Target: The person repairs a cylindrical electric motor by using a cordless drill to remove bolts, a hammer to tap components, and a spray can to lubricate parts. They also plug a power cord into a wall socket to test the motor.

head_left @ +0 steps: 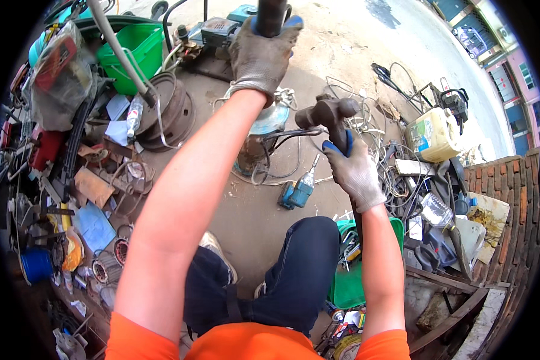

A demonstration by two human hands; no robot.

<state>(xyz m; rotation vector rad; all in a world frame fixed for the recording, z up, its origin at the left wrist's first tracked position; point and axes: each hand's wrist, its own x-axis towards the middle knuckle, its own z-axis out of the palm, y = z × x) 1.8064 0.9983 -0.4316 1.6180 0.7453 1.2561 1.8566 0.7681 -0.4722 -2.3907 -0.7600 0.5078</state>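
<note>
While my left hand grips a bar, my right hand grips a hammer near it. Poor aim could bruise me.

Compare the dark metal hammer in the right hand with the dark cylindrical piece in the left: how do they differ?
Shape: the dark metal hammer has a broad head across its handle; the dark cylindrical piece shows a plain round body. Hold: the hammer is in the gloved right hand, the piece in the gloved left hand. View: the hammer's head shows whole, but the picture's upper edge cuts off the piece. Both look dark.
</note>
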